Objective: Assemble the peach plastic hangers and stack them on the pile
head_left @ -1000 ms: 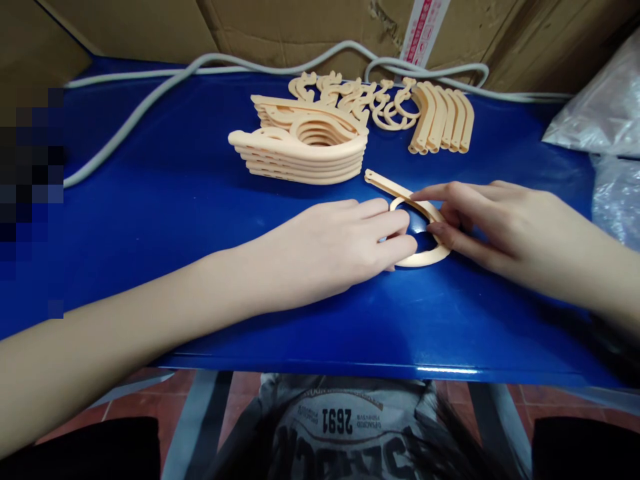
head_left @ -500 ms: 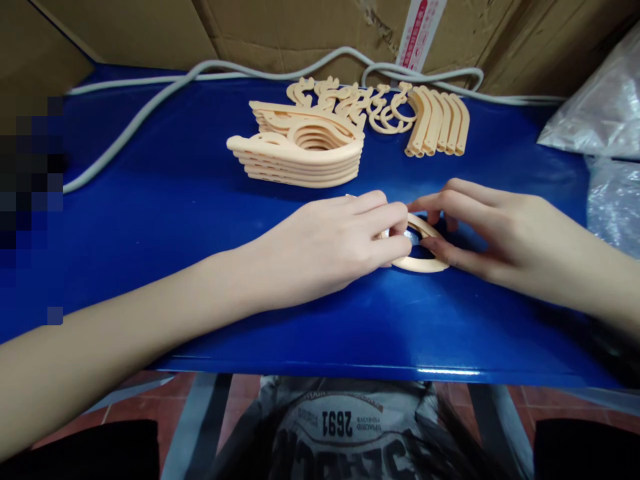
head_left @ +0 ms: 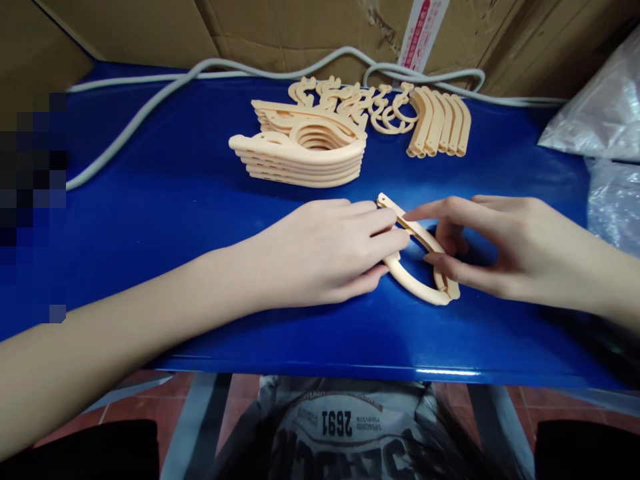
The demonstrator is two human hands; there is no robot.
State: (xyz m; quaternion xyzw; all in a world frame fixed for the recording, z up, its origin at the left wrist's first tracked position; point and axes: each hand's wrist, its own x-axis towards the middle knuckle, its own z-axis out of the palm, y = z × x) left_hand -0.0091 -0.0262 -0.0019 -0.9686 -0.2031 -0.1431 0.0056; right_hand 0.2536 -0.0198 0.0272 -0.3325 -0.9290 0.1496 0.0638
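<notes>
A cream plastic folding hanger (head_left: 417, 285) lies on the blue table in front of me, with a straight slotted arm and a curved arm meeting at its right end. My left hand (head_left: 345, 250) is closed over its left part, fingers curled, covering much of that piece. My right hand (head_left: 480, 243) grips the slotted arm, thumb on the inner side and index fingertip on its upper stretch; its other fingers curl behind. Beyond the hands sits a stack of cream hanger bodies (head_left: 305, 157). Loose cream hooks (head_left: 350, 100) and a row of cream hanger arms (head_left: 440, 123) lie beside it.
A grey cable (head_left: 145, 123) winds along the back of the blue table (head_left: 150, 227), before cardboard boxes (head_left: 300, 30). Clear plastic bags (head_left: 595, 113) rest at the right. The table's front edge is close to my body.
The slotted arm now slants up past my left fingers, its end showing, and the hanger's right end has swung towards me. My right hand has shifted slightly towards me with it.
</notes>
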